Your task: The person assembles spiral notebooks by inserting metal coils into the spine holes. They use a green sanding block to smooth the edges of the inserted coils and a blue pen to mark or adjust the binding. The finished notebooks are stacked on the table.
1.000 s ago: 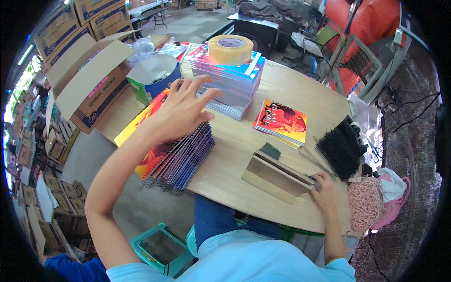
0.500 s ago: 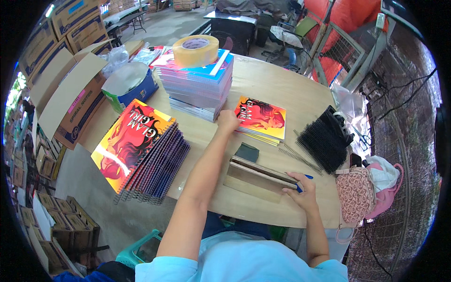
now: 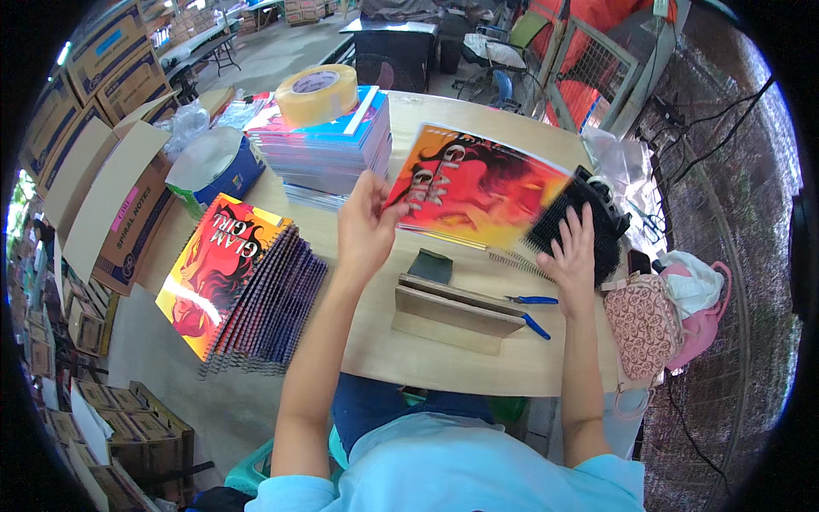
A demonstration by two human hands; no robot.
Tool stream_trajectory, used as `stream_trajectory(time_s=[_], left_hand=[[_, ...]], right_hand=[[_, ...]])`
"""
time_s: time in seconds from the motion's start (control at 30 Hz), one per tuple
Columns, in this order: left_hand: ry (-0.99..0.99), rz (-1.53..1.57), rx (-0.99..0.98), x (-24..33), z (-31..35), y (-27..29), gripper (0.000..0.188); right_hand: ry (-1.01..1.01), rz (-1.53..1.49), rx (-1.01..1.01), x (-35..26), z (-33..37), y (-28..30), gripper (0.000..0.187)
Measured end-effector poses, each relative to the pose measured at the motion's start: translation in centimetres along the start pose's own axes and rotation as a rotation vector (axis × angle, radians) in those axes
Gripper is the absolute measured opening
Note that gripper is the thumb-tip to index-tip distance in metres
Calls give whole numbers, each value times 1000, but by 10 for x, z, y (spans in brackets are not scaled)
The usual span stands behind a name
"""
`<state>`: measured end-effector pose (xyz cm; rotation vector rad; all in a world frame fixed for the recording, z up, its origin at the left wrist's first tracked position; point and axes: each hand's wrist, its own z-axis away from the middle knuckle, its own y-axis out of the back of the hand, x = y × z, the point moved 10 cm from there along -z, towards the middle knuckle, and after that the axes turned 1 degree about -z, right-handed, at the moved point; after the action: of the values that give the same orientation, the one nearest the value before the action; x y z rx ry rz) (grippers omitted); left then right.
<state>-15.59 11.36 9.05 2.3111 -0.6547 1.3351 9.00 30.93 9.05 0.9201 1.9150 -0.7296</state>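
Pinched by its left edge, a notebook (image 3: 486,192) with a red and yellow illustrated cover is raised off the table in my left hand (image 3: 367,226). Its right side is smeared by motion and reaches the black wire spirals (image 3: 607,247). My right hand (image 3: 570,256) lies over those spirals with fingers spread; I cannot tell whether it touches them. In front of me stands a slotted wooden holder (image 3: 456,311). Pliers with blue handles (image 3: 536,326) rest at its right end. A dark green block (image 3: 431,266) sits just behind it.
Spiral-bound notebooks (image 3: 209,277) are stacked at the table's left. Behind them are a blue-green carton (image 3: 230,175) and a tall notebook pile (image 3: 328,154) topped by a tape roll (image 3: 317,96). A pink patterned pouch (image 3: 641,328) lies at the right edge.
My left hand has lifted the notebook from its small pile. My right hand has left the pliers at the holder and moved up to the spirals, opening.
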Motion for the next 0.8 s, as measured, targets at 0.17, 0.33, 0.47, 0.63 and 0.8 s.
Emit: stream_trajectory(time_s=[0.17, 0.33, 0.47, 0.63, 0.8], left_hand=[[-4, 274, 4, -5, 58, 53, 42], [205, 193, 98, -87, 92, 76, 61], [311, 165, -56, -101, 106, 40, 68], [247, 179, -368, -94, 139, -23, 77], [257, 335, -295, -87, 148, -34, 87]], right_hand=[[137, 186, -460, -39, 29, -94, 27], [67, 318, -476, -8, 52, -131, 29], [110, 496, -468, 6, 64, -108, 31], [39, 811, -361, 13, 88, -15, 48], [-291, -62, -389, 74, 116, 8, 64]])
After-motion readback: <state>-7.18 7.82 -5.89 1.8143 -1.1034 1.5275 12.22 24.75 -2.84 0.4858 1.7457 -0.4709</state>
